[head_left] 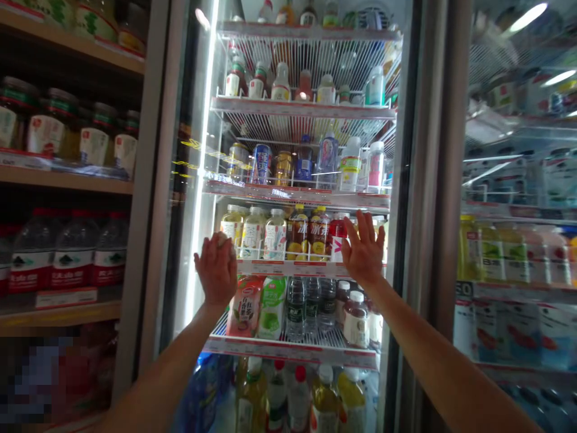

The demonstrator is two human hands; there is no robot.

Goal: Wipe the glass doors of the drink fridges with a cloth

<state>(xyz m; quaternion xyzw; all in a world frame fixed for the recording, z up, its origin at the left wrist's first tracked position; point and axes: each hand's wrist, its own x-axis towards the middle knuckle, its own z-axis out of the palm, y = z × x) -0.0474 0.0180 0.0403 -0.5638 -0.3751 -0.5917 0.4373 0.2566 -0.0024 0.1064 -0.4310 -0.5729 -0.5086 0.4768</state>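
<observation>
Both my arms reach into a lit drinks cooler. My left hand [217, 269] is raised at the left end of the middle shelf [288, 267]. I see the back of this hand; its fingers are curled round something pale that barely shows above the knuckles. My right hand [363, 248] is at the right end of the same shelf, fingers spread and holding nothing. It is in front of a red-labelled bottle [337, 236]. Between the hands stands a row of bottles, among them a white one [274, 234] and dark tea bottles [298, 233].
Wire shelves above and below hold more bottles and cans [261, 163]. A glass door panel [184, 180] stands at the left. Wooden shelves on the left carry jars [45, 129] and water bottles [67, 252]. A second cooler [514, 240] is on the right.
</observation>
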